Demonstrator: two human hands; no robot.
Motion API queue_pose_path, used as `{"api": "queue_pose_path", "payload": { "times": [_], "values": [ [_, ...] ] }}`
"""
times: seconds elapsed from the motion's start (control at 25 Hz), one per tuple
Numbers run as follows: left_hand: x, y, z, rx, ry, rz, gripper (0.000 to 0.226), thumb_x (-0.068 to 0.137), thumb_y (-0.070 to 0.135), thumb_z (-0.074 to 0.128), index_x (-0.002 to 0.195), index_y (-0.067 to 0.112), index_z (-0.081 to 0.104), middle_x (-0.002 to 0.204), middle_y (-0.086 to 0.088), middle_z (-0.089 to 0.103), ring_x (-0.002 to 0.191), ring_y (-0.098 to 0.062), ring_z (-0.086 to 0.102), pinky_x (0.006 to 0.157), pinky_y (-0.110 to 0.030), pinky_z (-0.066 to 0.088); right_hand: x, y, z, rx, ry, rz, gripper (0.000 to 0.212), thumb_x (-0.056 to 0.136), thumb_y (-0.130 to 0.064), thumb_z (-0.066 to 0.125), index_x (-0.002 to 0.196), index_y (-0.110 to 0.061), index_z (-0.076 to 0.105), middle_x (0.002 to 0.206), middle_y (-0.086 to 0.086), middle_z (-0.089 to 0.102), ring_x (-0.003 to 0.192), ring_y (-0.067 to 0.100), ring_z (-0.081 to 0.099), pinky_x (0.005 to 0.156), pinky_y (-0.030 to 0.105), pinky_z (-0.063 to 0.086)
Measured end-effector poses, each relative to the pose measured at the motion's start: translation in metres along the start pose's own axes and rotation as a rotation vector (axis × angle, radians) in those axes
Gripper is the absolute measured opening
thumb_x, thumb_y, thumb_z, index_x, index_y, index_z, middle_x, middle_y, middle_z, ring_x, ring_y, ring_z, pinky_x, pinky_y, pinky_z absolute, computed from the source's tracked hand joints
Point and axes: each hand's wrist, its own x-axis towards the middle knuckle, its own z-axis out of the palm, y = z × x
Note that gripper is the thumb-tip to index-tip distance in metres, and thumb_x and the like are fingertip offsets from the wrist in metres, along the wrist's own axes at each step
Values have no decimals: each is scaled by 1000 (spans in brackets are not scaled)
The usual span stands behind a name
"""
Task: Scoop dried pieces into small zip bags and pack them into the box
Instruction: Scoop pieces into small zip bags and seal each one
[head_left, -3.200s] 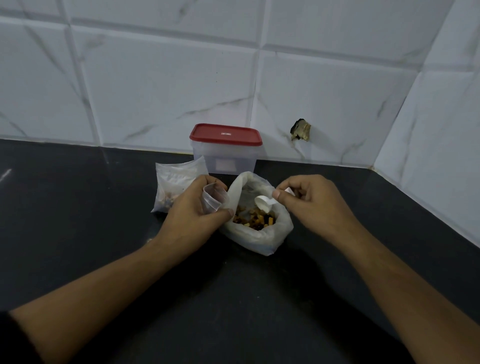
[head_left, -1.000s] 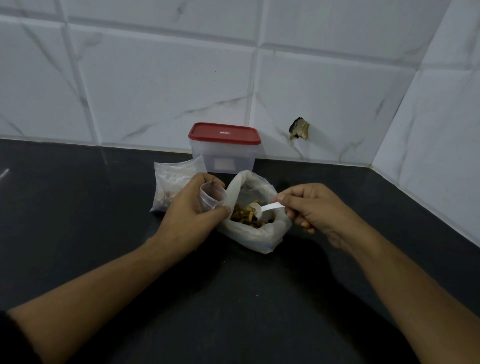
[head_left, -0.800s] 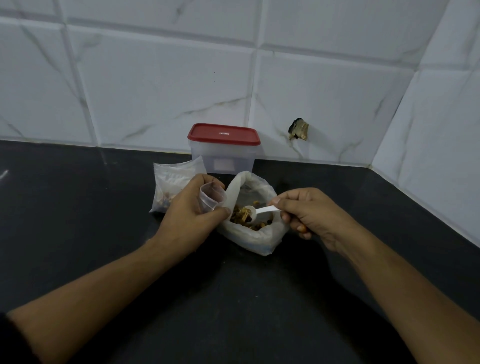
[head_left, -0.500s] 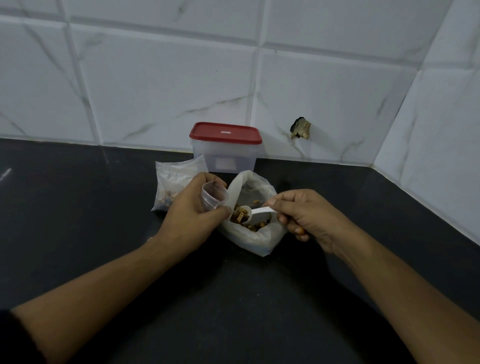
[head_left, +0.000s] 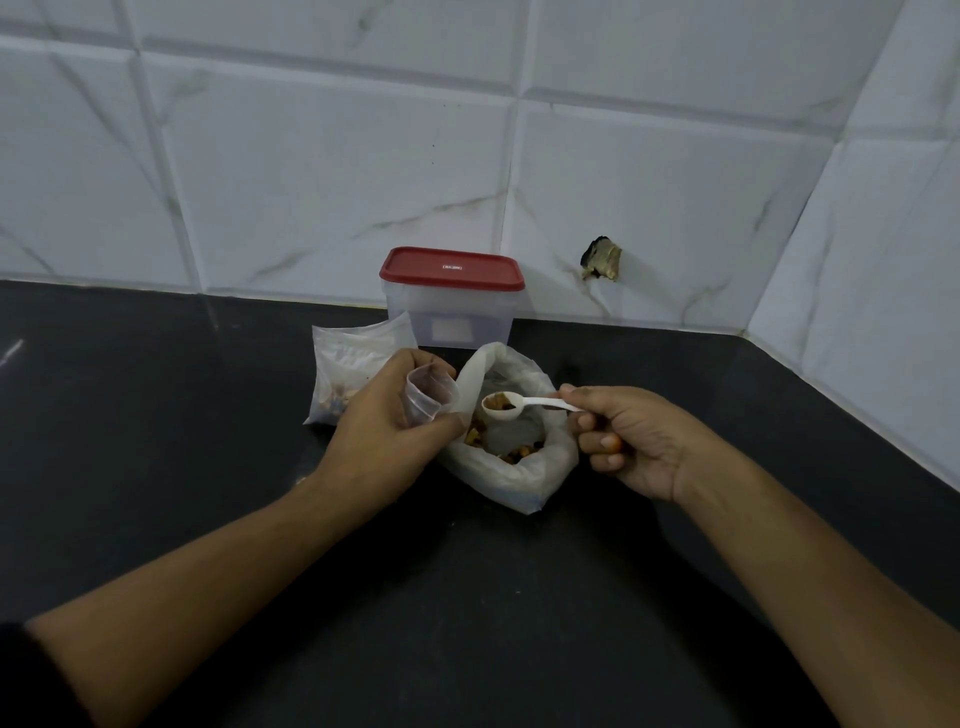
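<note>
Sitting just in front of the red-lidded box (head_left: 451, 312), the big bag (head_left: 519, 478) looks soft and slumped, needing no grip on the surface (head_left: 467, 597). Nearer the box's left corner, my left hand (head_left: 384, 431) curls round the thin, clear, floppy small zip bag (head_left: 428, 395), propping its mouth open. My right hand (head_left: 634, 441) pinches the stiff white spoon (head_left: 511, 405) by its handle end, level, carrying light, loose brown dried pieces (head_left: 498, 401).

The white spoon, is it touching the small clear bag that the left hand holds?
Apart. The head view shows the spoon over the large bag, whose raised flap stands between it and the small bag.
</note>
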Motion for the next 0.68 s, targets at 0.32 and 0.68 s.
{"api": "queue_pose_path", "payload": {
  "times": [0.32, 0.68],
  "values": [
    [-2, 1, 0, -74, -49, 2, 41, 85, 21, 82, 120, 26, 62, 114, 9, 72, 108, -4, 68, 96, -39, 59, -20, -10, 17, 109, -164, -195, 24, 103, -21, 59, 121, -9, 71, 73, -1, 56, 45, 3, 34, 36, 16, 29],
    [-2, -2, 1, -56, -29, 33, 51, 72, 49, 84, 114, 25, 67, 111, 1, 72, 105, -16, 72, 91, -45, 61, -32, 6, 46, -612, -54, -690, 19, 99, -12, 68, 107, -25, 81, 97, -8, 73, 77, -1, 67, 65, 14, 51]
  ]
}}
